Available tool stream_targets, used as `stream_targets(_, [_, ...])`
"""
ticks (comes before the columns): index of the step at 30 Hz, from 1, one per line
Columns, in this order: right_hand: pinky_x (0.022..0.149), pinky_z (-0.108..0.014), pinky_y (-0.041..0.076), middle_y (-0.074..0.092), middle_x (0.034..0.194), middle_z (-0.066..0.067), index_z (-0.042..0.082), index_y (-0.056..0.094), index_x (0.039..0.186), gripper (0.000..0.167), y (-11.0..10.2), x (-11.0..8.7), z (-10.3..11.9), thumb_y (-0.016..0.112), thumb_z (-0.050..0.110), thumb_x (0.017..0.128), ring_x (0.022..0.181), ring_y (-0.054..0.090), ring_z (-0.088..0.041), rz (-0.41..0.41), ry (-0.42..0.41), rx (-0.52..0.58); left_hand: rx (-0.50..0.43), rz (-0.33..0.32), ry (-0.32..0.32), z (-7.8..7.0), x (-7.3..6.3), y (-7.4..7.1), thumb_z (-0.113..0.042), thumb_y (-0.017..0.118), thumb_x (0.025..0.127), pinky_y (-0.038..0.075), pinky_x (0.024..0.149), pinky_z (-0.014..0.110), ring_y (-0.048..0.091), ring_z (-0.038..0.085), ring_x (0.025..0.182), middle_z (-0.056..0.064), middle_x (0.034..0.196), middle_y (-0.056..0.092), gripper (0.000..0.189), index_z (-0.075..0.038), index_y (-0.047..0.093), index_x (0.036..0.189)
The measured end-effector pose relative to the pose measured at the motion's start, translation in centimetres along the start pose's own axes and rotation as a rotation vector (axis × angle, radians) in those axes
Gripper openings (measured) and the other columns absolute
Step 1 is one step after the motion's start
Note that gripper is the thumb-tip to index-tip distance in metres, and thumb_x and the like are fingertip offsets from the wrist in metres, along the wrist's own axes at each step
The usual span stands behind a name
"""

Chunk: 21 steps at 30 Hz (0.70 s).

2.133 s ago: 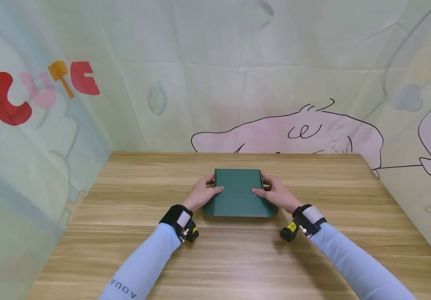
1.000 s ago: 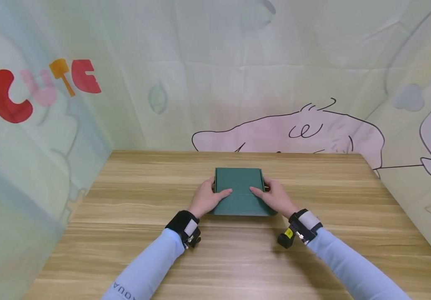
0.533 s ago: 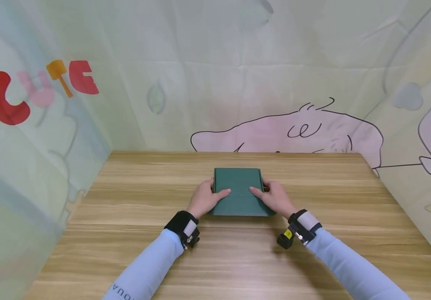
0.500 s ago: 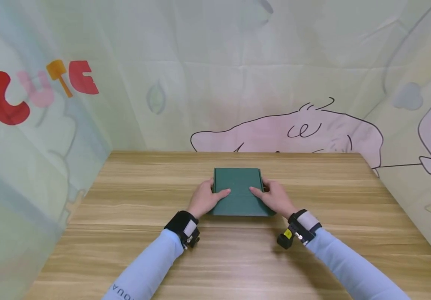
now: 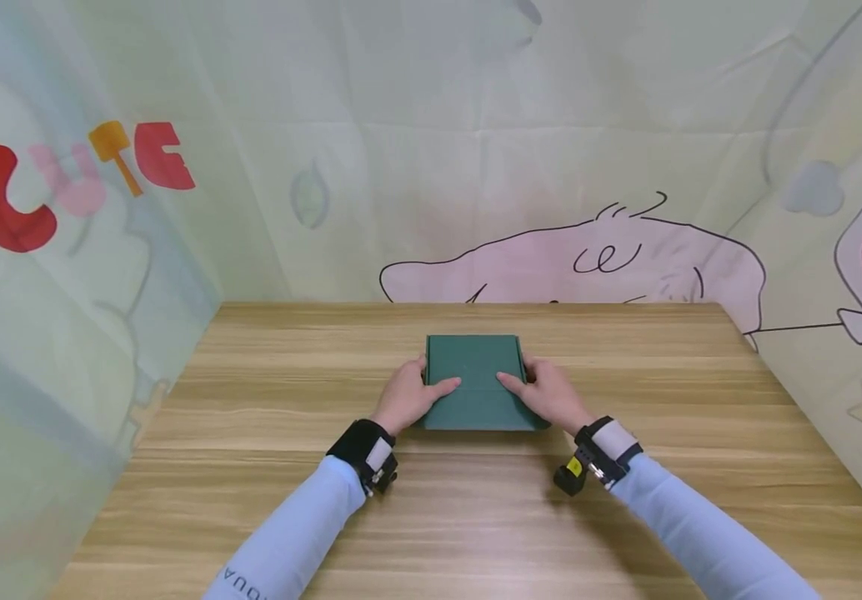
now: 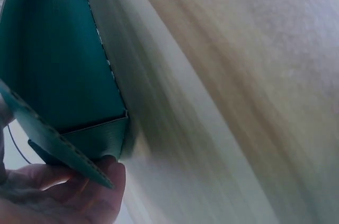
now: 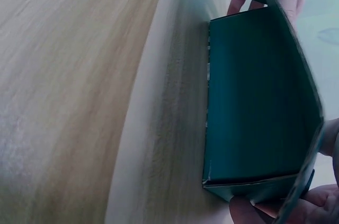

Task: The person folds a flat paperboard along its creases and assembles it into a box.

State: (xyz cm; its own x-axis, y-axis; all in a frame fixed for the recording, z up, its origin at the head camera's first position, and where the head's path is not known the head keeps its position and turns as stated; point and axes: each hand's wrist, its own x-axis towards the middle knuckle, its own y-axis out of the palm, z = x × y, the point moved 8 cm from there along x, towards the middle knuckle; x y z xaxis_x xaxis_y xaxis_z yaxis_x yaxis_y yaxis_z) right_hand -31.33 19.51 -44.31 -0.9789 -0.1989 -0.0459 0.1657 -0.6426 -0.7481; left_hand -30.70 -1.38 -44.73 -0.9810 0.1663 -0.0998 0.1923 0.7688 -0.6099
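Note:
A dark green cardboard box (image 5: 470,357) sits on the wooden table, its lid down over the top and its front flap (image 5: 485,412) sticking out towards me. My left hand (image 5: 404,398) grips the box's left side, thumb lying on the lid near the fold. On the opposite side my right hand (image 5: 555,398) holds it likewise, its thumb on the lid's right part. Under the flap, the left wrist view shows the box's front wall (image 6: 69,65) uncovered, with fingertips (image 6: 112,179) at the side wall. The right wrist view shows the same front wall (image 7: 249,97) and raised flap. The box's inside is hidden.
The wood-grain table (image 5: 288,358) extends around the box on all sides. A printed cloth backdrop (image 5: 431,167) with cartoon drawings hangs behind it and along both sides. Each wrist wears a black strap with a small camera (image 5: 569,479) that hangs near the tabletop.
Both thumbs have slid inward over the lid, the left one further, and the left hand now covers the flap's left corner. Over the last half second the hands and box stay nearly still.

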Motion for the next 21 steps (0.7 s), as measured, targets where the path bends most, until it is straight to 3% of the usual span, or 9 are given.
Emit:
stream_targets(7, [0.083, -0.042, 0.057, 0.067, 0.126, -0.030, -0.009, 0.043, 0.147, 0.066, 0.02, -0.03, -0.18, 0.060, 0.036, 0.101, 0.096, 0.067, -0.026, -0.001, 0.002, 0.013, -0.070, 0.010, 0.010, 0.18, -0.09, -0.16, -0.043, 0.068, 0.095, 0.044, 0.113, 0.048, 0.054, 0.030, 0.137, 0.018, 0.148, 0.055, 0.071, 0.002, 0.048, 0.147])
stream_targets(13, [0.086, -0.044, 0.057, 0.064, 0.130, -0.031, -0.009, 0.039, 0.149, 0.069, 0.01, -0.11, 0.06, 0.059, 0.038, 0.102, 0.101, 0.067, -0.029, 0.005, -0.010, 0.011, -0.036, 0.014, 0.022, 0.25, 0.05, -0.09, -0.045, 0.066, 0.095, 0.045, 0.112, 0.049, 0.056, 0.030, 0.135, 0.017, 0.146, 0.057, 0.070, -0.001, 0.048, 0.147])
stream_targets(16, [0.095, -0.050, 0.056, 0.057, 0.138, -0.033, -0.009, 0.033, 0.152, 0.073, -0.02, -0.17, 0.06, 0.055, 0.040, 0.103, 0.115, 0.066, -0.038, 0.013, -0.020, 0.026, -0.012, 0.015, 0.042, 0.01, 0.10, -0.12, -0.046, 0.065, 0.095, 0.045, 0.112, 0.050, 0.054, 0.031, 0.135, 0.017, 0.147, 0.056, 0.072, -0.003, 0.045, 0.149])
stream_targets(21, [0.109, -0.057, 0.045, 0.034, 0.158, -0.033, -0.006, 0.017, 0.158, 0.082, -0.23, -0.35, 0.10, 0.050, 0.047, 0.104, 0.138, 0.046, -0.050, 0.030, -0.041, 0.067, 0.037, -0.030, 0.081, -0.52, -0.08, -0.76, -0.049, 0.065, 0.094, 0.042, 0.113, 0.054, 0.051, 0.035, 0.137, 0.020, 0.150, 0.051, 0.081, -0.003, 0.036, 0.154])
